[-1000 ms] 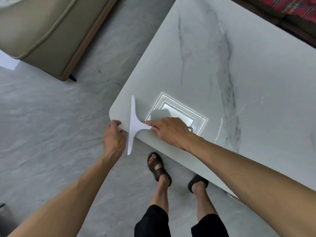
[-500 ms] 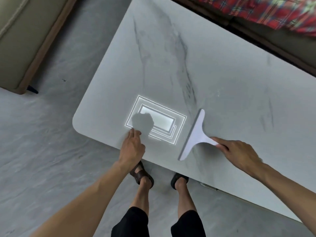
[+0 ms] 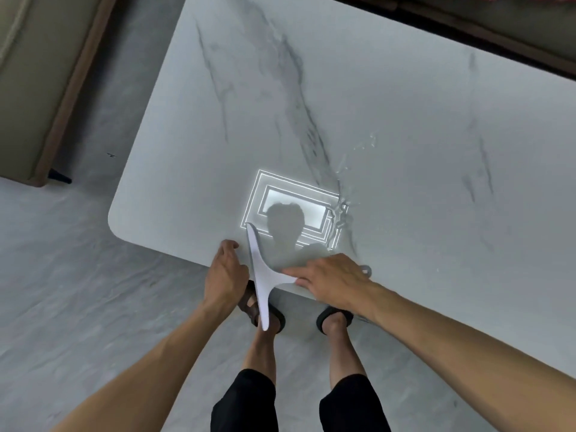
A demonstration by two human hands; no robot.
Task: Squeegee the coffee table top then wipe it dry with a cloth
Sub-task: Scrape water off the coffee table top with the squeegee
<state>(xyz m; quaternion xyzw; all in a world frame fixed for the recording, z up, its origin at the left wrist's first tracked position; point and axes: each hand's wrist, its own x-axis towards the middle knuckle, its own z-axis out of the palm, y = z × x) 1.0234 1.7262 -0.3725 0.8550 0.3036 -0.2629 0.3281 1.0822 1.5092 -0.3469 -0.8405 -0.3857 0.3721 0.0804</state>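
A white T-shaped squeegee [image 3: 261, 275] lies across the near edge of the grey marble coffee table [image 3: 405, 126], its blade half over the edge and above my feet. My right hand [image 3: 330, 280] grips its handle on the tabletop. My left hand [image 3: 226, 272] rests at the table's near edge just left of the blade, fingers curled on the rim and holding nothing else. A streak of water drops [image 3: 341, 201] runs up the tabletop right of a bright ceiling-light reflection [image 3: 293, 207]. No cloth is in view.
A beige sofa [image 3: 37, 82] with a wooden base stands at the left across a strip of grey floor. A dark sofa base [image 3: 486, 29] runs along the table's far side. My sandalled feet [image 3: 335, 318] stand against the table's near edge.
My right hand has drawn the squeegee leftward and toward me, from the middle of the top to its near edge. My left hand shifted from the tabletop to the rim beside the blade.
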